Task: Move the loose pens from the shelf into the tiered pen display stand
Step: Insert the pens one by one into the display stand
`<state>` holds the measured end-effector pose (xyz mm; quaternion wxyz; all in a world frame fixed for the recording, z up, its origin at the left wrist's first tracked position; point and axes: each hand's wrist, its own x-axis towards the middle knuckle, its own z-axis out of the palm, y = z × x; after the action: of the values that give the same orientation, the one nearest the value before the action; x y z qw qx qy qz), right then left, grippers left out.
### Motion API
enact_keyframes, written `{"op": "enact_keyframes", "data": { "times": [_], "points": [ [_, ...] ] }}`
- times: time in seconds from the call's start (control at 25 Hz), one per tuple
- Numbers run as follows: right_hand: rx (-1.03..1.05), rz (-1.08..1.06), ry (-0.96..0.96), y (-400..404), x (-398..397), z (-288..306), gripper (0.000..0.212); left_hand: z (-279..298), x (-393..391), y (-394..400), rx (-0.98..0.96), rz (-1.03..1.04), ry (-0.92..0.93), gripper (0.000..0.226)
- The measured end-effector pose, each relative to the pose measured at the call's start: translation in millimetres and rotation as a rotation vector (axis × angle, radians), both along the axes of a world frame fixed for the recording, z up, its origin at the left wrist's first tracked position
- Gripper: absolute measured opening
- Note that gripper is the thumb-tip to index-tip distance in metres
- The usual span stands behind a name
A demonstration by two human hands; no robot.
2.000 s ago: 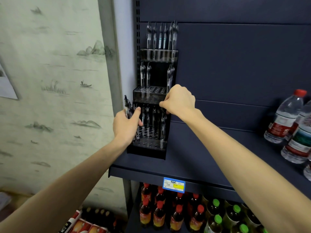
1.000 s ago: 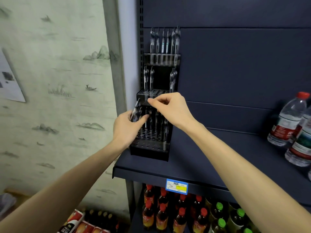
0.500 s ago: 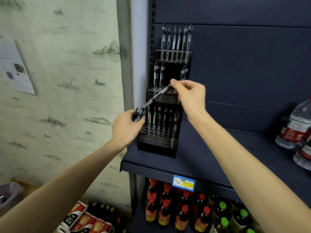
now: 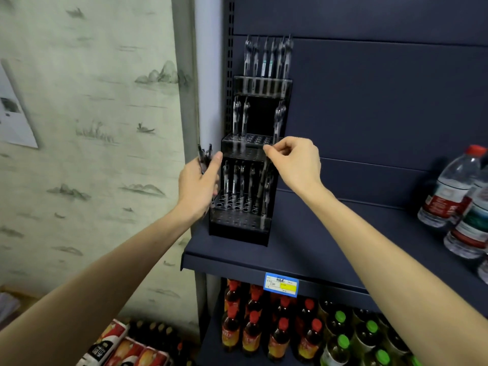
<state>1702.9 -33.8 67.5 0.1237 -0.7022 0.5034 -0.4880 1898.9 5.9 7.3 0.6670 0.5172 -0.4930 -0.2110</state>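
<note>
The black tiered pen display stand (image 4: pixel 239 228) sits at the left end of the dark blue shelf (image 4: pixel 303 249). Its top tier is full of pens, the middle tier has three, and the bottom tier has several. My left hand (image 4: pixel 198 186) grips a small bundle of loose pens (image 4: pixel 204 155) upright, just left of the stand. My right hand (image 4: pixel 297 162) pinches the top of one pen (image 4: pixel 262 186), which stands nearly upright at the right side of the bottom tier, its tip down among the holes.
Water bottles (image 4: pixel 449 188) stand at the shelf's right end. Red-capped and green-capped drink bottles (image 4: pixel 280 336) fill the shelf below, behind a blue and yellow price tag (image 4: pixel 281 284). A wallpapered wall (image 4: pixel 92 128) runs along the left, past the shelf upright (image 4: pixel 229 48).
My right hand drew one pen out of the bundle in my left hand, swung it upright and lowered it into the bottom tier's right side. My left hand moved slightly left.
</note>
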Motion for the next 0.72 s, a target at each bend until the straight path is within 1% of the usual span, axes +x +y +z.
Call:
{"op": "enact_keyframes", "data": {
  "times": [0.08, 0.16, 0.2, 0.28, 0.4, 0.48, 0.56, 0.6, 0.64, 0.72],
  "points": [
    [0.007, -0.006, 0.068, -1, 0, -5, 0.02, -1, -2, -1, -0.009, -0.014, 0.056, 0.037],
    [0.009, -0.016, 0.11, -2, 0, -9, 0.022, -3, -4, 1, -0.023, -0.006, 0.101, 0.043],
    [0.009, -0.019, 0.161, -3, 0, -10, 0.023, -5, -4, 1, -0.021, -0.002, 0.105, 0.046],
    [0.052, -0.001, 0.269, -4, 3, -13, 0.024, -5, -6, 2, -0.008, -0.003, 0.096, 0.048],
    [0.162, 0.024, 0.363, -5, 6, -5, 0.029, -9, -10, 3, 0.013, -0.031, 0.071, 0.049],
    [0.114, -0.013, 0.418, -3, 3, 3, 0.035, -12, -12, 3, 0.019, -0.037, 0.015, 0.048],
    [-0.008, -0.005, 0.341, 3, 4, 7, 0.035, -15, -14, 3, 0.009, -0.011, -0.089, 0.035],
    [-0.046, 0.039, 0.281, 7, 6, 8, 0.034, -15, -15, 3, 0.013, 0.011, -0.129, 0.032],
    [-0.058, 0.101, 0.241, 11, 10, 8, 0.034, -15, -17, 3, 0.02, 0.024, -0.152, 0.033],
    [-0.037, 0.226, 0.228, 17, 20, 8, 0.032, -15, -18, 1, 0.054, 0.036, -0.187, 0.039]
  ]
}}
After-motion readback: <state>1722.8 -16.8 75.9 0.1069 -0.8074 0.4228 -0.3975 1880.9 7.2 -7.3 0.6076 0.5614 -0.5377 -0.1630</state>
